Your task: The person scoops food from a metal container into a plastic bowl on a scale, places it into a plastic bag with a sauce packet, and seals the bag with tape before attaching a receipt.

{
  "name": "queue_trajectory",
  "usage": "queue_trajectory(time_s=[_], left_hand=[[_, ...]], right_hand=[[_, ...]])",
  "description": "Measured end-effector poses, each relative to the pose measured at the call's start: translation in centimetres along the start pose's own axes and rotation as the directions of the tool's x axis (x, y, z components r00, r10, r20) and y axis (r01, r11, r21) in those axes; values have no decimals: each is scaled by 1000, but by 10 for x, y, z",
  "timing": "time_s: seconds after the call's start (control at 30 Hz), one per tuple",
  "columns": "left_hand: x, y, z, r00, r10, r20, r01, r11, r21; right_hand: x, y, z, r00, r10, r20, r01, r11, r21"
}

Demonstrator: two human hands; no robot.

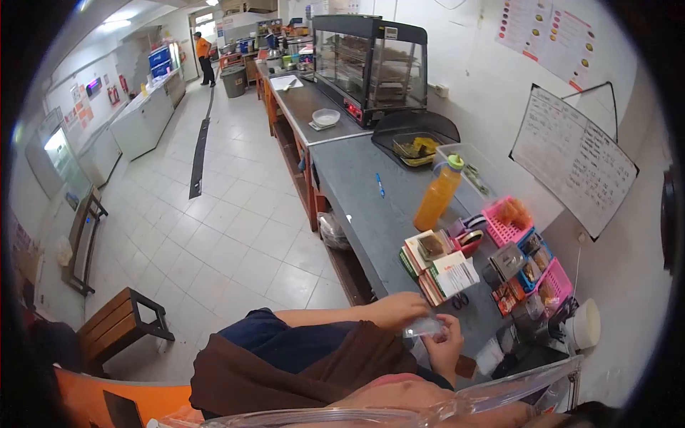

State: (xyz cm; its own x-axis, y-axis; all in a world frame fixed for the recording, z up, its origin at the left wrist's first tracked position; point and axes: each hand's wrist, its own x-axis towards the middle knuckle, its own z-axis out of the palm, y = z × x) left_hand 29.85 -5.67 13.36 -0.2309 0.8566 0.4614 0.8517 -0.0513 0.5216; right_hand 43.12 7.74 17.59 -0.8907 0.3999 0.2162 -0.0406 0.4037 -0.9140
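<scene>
A small clear plastic packet (424,327) is held between my two hands, low in the view over the counter's near edge. My left hand (401,309) has its fingers closed on the packet's upper side. On the other side, my right hand (447,342) pinches the packet between thumb and fingers. Just beyond lie stacked paper boxes and cards (442,271), with black scissors (461,301) beside them. What the packet holds is too small to tell.
An orange bottle (438,192) stands on the grey counter (349,171). Pink baskets (505,227) line the wall side. A glass display warmer (371,64) stands farther back. A wooden bench (118,324) is on the floor at left. A person (204,58) stands far away.
</scene>
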Motion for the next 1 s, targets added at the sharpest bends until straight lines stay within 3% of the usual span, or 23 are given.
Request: queue_trajectory(time_s=[0.1, 0.13, 0.2, 0.23, 0.27, 0.3, 0.37, 0.43, 0.5, 0.57, 0.63, 0.7, 0.8, 0.83, 0.87, 0.9, 0.93, 0.97, 1.0], left_hand=[[-19, -17, -36, 988, -141, 62, 143, 989, -28], [-26, -20, -49, 978, -192, 85, 197, 979, -52], [-43, -31, -64, 974, -220, -51, 212, 969, -126], [-53, -39, -66, 963, -247, -109, 233, 964, -125], [-61, -44, -68, 948, -271, -166, 252, 959, -125], [-66, -45, -72, 929, -321, -185, 278, 934, -223], [-73, -55, -70, 857, -422, -294, 336, 892, -301], [-79, -63, -75, 780, -513, -358, 404, 850, -338], [-81, -73, -85, 718, -509, -474, 385, 858, -339], [-80, -71, -103, 651, -556, -516, 434, 831, -349], [-84, -78, -113, 660, -550, -511, 403, 834, -377], [-85, -83, -118, 669, -542, -508, 330, 830, -450], [-85, -75, -129, 657, -743, -125, 463, 529, -711], [-86, -79, -126, 683, -723, -101, 459, 533, -711], [-87, -86, -119, 708, -702, -76, 455, 536, -712], [-86, -89, -113, 732, -680, -51, 450, 538, -713], [-83, -86, -111, 712, -702, -18, 461, 487, -742], [-79, -79, -108, 692, -722, 13, 468, 435, -769], [-75, -74, -103, 671, -740, 44, 473, 381, -795]], right_hand=[[22, 23, -5, 867, 104, 487, 45, 957, -286], [25, 37, -7, 776, 133, 617, 24, 971, -239], [33, 61, -9, 537, 151, 830, -38, 987, -154], [38, 59, -10, 488, -39, 872, -67, 994, 82], [36, 74, -4, 610, -218, 762, -222, 876, 429], [31, 81, 10, 748, -317, 583, -299, 623, 722], [25, 88, 23, 926, -158, 344, -322, 149, 935], [23, 12, 55, 925, 188, 330, -309, -136, 941], [10, 1, 71, 896, 113, 430, -433, -2, 902], [4, 13, 73, 859, 52, 509, -495, 332, 803], [12, 66, 57, 815, 24, 579, -381, 775, 505], [17, 94, 47, 847, 77, 525, -402, 739, 540], [21, 92, 42, 934, 173, 312, -319, 797, 512], [26, 79, 43, 957, 198, 211, -278, 833, 478], [31, 65, 50, 991, 82, -110, -63, 984, 169], [36, 50, 59, 923, -141, -358, 65, 974, -216], [37, 42, 65, 772, -421, -477, 77, 806, -587], [30, 43, 63, 825, -309, -474, 32, 862, -506], [29, 43, 65, 921, -235, -311, 98, 912, -398]])
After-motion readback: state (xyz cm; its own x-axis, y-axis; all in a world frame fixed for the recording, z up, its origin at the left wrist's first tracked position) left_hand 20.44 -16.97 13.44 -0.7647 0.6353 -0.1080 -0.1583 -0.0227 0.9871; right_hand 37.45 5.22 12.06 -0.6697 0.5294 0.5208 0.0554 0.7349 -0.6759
